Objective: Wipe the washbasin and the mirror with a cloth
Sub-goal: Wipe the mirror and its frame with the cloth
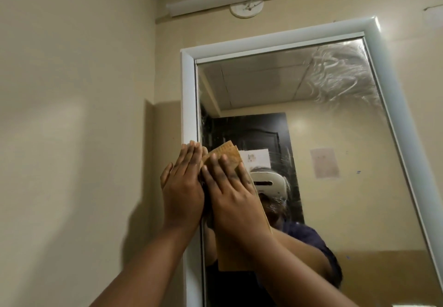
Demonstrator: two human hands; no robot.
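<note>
Both hands reach up side by side: the right hand [230,194] presses a tan cloth [226,154] flat-fingered against the mirror [335,163] near its left edge, while the left hand [183,184] lies flat, fingers straight, on the white frame [188,96].

Two hands [182,187], one cloth [225,154], one mirror [335,163].

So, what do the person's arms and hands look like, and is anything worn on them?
Both forearms are bare as far as the picture shows: no sleeves, gloves, watch or rings can be seen on the left hand or the right hand. In the mirror, the reflection shows a dark blue short-sleeved top.
</note>
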